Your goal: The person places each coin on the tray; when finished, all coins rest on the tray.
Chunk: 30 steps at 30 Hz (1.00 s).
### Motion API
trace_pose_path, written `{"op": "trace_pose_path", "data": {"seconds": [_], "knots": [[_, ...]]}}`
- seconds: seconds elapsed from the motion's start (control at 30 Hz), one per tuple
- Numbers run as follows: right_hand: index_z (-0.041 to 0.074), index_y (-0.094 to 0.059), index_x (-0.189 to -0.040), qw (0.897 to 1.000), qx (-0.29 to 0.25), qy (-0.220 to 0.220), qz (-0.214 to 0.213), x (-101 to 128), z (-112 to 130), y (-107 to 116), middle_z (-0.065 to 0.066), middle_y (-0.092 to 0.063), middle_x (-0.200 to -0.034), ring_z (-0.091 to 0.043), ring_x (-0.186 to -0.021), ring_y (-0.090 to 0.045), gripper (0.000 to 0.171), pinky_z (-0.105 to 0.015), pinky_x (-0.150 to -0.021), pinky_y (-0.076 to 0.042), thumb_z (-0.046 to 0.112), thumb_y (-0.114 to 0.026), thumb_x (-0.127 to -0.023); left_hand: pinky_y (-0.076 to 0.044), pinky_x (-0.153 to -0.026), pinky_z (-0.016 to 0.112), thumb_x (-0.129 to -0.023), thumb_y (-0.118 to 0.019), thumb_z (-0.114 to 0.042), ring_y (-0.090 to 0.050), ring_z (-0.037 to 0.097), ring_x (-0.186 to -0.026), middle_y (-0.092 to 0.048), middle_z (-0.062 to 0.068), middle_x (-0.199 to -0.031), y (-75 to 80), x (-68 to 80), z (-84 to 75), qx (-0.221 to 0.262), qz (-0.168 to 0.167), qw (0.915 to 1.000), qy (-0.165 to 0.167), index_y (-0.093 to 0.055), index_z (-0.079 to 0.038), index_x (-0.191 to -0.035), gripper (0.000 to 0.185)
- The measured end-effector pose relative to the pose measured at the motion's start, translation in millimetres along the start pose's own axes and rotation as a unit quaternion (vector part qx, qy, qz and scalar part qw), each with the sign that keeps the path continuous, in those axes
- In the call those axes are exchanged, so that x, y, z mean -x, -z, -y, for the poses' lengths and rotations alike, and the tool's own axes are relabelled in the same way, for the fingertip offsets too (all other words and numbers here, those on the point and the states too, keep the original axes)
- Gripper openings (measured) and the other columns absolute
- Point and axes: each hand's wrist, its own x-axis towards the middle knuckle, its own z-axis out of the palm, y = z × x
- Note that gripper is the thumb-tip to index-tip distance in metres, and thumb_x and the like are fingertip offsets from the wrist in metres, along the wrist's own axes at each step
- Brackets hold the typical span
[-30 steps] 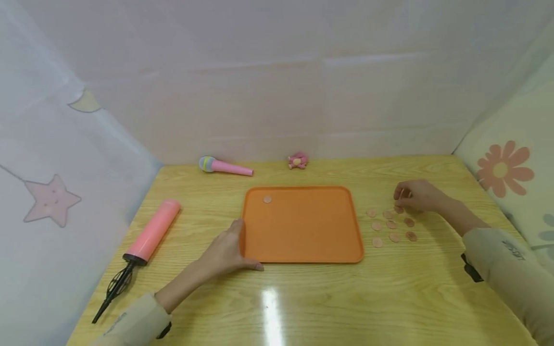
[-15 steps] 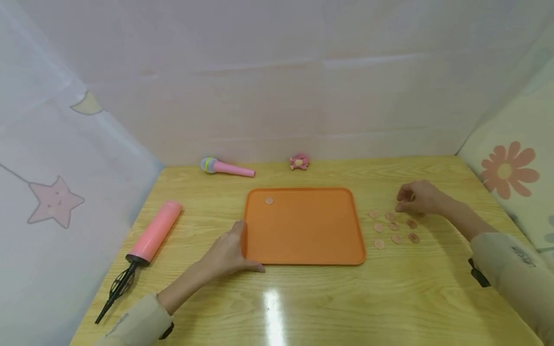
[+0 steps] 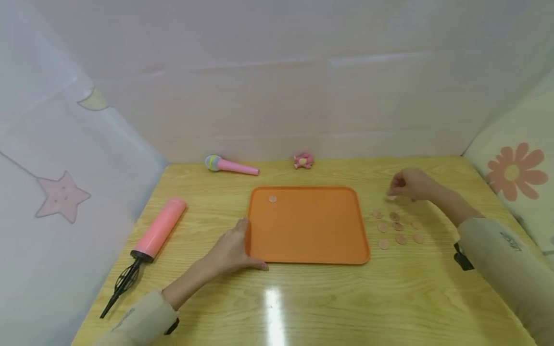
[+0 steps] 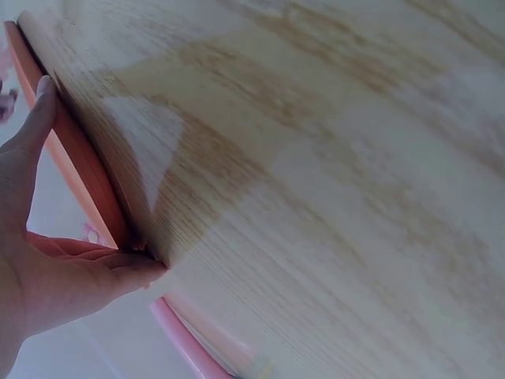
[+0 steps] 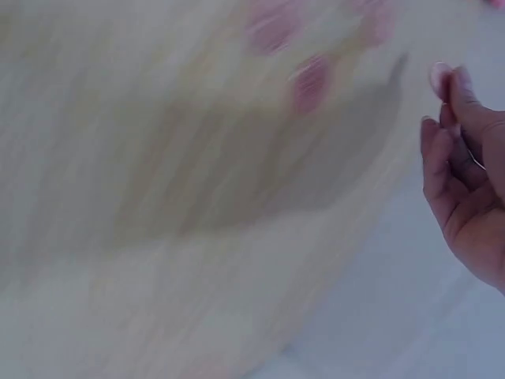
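Note:
An orange tray (image 3: 308,226) lies on the wooden table, with one coin (image 3: 272,199) near its far left corner. My left hand (image 3: 231,247) holds the tray's near left corner, thumb along the front edge and fingers against the left side; the left wrist view shows the thumb on the tray's rim (image 4: 87,178). My right hand (image 3: 413,185) pinches a copper-coloured coin (image 5: 440,80) between thumb and fingertip, raised above the table. Several more coins (image 3: 397,226) lie loose to the right of the tray, just nearer than my right hand.
A pink toy microphone (image 3: 235,166) and a small pink toy figure (image 3: 304,160) lie along the back. At the left is a pink balloon pump (image 3: 159,228) with a black end. Fabric walls (image 3: 259,96) bound the table at the back and sides.
My right hand has lifted a coin from the group and moved it up and slightly left. The left hand keeps its place on the tray. The whole view has shifted slightly.

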Motion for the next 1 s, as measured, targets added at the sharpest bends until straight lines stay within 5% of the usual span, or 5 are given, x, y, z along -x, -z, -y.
{"op": "trace_pose_path", "data": {"seconds": [0.2, 0.33, 0.43, 0.73, 1.0], "knots": [[0.005, -0.072, -0.081, 0.995, -0.013, 0.098, -0.033, -82, 95, -44, -0.004, -0.069, -0.075, -0.014, -0.064, -0.059, 0.015, -0.028, -0.059, -0.050, 0.019, -0.076, -0.086, -0.053, -0.089, 0.046, -0.049, -0.091, -0.060, -0.059, 0.033, -0.105, -0.055, 0.020, -0.126, -3.8, -0.3, -2.6, 0.008, 0.005, 1.0000, 0.002, -0.035, 0.009, -0.142, 0.129], [0.008, -0.072, -0.078, 0.990, 0.002, 0.144, 0.002, -123, 162, -93, 0.002, -0.068, -0.074, -0.012, -0.069, -0.061, 0.017, -0.027, -0.065, -0.052, 0.023, -0.079, -0.083, -0.054, -0.086, 0.045, -0.049, -0.091, -0.059, -0.060, 0.032, -0.102, -0.056, 0.018, -0.122, -3.8, -0.9, -6.1, 0.010, 0.002, 0.9999, -0.007, -0.038, 0.007, -0.139, 0.124], [0.009, -0.071, -0.075, 0.987, 0.035, 0.156, 0.028, -133, 196, -119, 0.003, -0.066, -0.070, -0.010, -0.065, -0.057, 0.020, -0.022, -0.060, -0.048, 0.025, -0.079, -0.083, -0.054, -0.086, 0.044, -0.050, -0.091, -0.059, -0.060, 0.032, -0.102, -0.055, 0.018, -0.123, -5.2, -3.0, -9.2, 0.011, 0.004, 0.9998, -0.018, -0.038, 0.008, -0.139, 0.123], [0.013, -0.070, -0.073, 0.979, 0.136, 0.152, 0.002, -137, 216, -143, 0.006, -0.065, -0.069, -0.008, -0.063, -0.058, 0.021, -0.021, -0.059, -0.050, 0.029, -0.076, -0.086, -0.047, -0.099, 0.049, -0.053, -0.090, -0.059, -0.050, 0.042, -0.123, -0.042, 0.030, -0.142, -7.4, -9.5, -12.6, 0.008, 0.016, 0.9996, -0.020, -0.030, 0.013, -0.144, 0.131], [0.013, -0.065, -0.080, 0.984, 0.093, 0.140, -0.059, -120, 196, -131, 0.005, -0.061, -0.072, -0.010, -0.065, -0.054, 0.023, -0.024, -0.059, -0.047, 0.033, -0.072, -0.090, -0.050, -0.095, 0.049, -0.052, -0.092, -0.056, -0.055, 0.038, -0.115, -0.048, 0.024, -0.136, -3.2, -9.1, -9.5, 0.015, 0.012, 0.9997, -0.018, -0.033, 0.010, -0.142, 0.126]]}}
